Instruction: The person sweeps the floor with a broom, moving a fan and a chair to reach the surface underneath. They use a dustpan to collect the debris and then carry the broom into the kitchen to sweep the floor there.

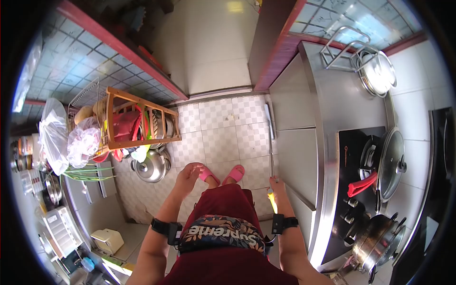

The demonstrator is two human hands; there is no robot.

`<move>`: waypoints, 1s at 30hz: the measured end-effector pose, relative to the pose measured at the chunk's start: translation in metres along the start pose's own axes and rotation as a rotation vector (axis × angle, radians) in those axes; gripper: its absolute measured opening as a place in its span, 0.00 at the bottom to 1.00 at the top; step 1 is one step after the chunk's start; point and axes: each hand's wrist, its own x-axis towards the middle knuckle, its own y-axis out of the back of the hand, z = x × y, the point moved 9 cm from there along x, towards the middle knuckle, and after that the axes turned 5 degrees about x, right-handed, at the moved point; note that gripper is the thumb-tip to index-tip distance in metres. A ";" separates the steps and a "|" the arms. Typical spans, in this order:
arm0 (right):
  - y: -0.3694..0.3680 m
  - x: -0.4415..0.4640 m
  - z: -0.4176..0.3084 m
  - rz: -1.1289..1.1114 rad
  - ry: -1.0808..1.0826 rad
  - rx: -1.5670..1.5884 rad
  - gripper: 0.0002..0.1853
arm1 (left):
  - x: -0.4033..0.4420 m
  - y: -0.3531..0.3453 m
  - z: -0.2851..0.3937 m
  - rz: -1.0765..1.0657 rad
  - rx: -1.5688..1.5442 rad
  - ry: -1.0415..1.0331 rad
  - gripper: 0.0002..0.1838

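My left hand (190,174) hangs over the tiled floor, fingers loosely bent with nothing visible in them. Against the lower cabinets on the right, my right hand (277,187) is closed around a long thin pole (271,161). The pole's yellow handle end (272,201) shows below the hand. Its flat grey head (270,118) lies farther forward, beside the cabinet doors. Between the hands are my pink slippers (236,174) on the floor.
At left stand a wooden rack (142,141) with bags and a lidded metal pot (151,166) on the floor. The right counter (327,85) holds a stove (349,156), a red-handled pan (392,166) and a steel pot (375,242). A doorway (213,47) is ahead.
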 end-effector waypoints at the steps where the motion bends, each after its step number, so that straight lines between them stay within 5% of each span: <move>1: 0.001 0.011 0.004 0.031 0.033 -0.056 0.13 | 0.001 0.004 -0.003 0.005 -0.009 -0.008 0.14; 4: -0.013 0.051 0.022 0.034 -0.074 0.086 0.21 | -0.001 0.014 -0.012 0.016 -0.041 -0.003 0.14; 8: -0.058 0.043 -0.014 -0.205 -0.065 0.395 0.17 | -0.007 0.029 -0.016 0.034 -0.080 0.035 0.14; 12: -0.036 0.003 -0.033 -0.164 -0.152 0.498 0.21 | -0.001 0.044 -0.018 0.042 -0.094 0.040 0.13; 15: -0.041 -0.019 -0.050 -0.112 -0.070 0.439 0.22 | 0.001 0.053 -0.025 0.029 -0.097 0.046 0.13; 19: -0.071 0.063 -0.033 -0.030 0.106 0.005 0.13 | 0.004 0.063 -0.030 0.016 -0.109 0.018 0.12; 23: -0.111 0.120 -0.022 -0.066 0.108 -0.092 0.12 | 0.003 0.078 -0.035 0.032 -0.081 0.030 0.12; 30: -0.080 -0.002 -0.023 -0.068 -0.105 -0.024 0.16 | 0.000 0.101 -0.044 0.035 -0.076 0.025 0.13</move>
